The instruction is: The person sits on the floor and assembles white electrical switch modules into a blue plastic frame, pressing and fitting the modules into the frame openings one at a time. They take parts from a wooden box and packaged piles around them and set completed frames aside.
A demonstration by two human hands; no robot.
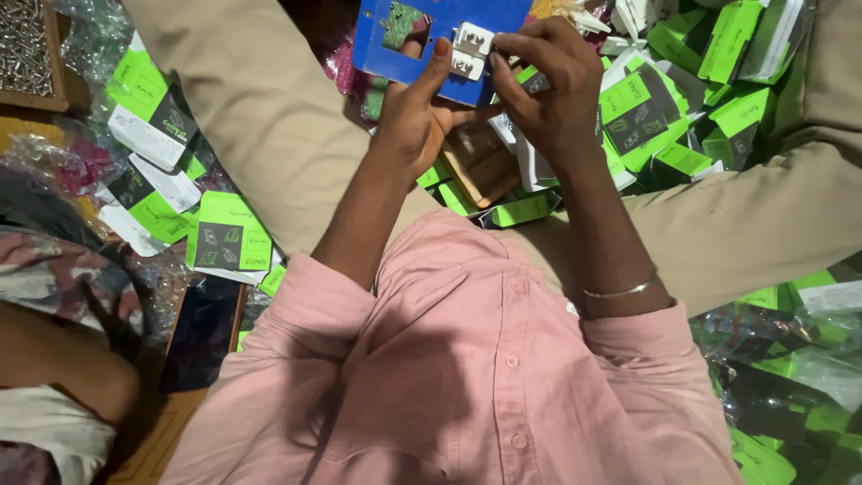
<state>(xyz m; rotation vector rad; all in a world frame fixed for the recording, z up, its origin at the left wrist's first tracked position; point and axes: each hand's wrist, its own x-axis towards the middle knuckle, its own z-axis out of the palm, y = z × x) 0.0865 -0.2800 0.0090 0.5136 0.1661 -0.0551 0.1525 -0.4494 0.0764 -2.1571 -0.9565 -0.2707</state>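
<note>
Two hands up front: left hand (pixel 415 112) gripping blue card (pixel 431 31), right hand (pixel 548 85) pinching white plug (pixel 470 49), green boxes (pixel 229 235) all around.

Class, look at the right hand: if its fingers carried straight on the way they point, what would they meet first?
The right hand points leftward at the small white part on the blue card. Its fingertips seem to touch that part already, though depth is hard to judge.
</note>
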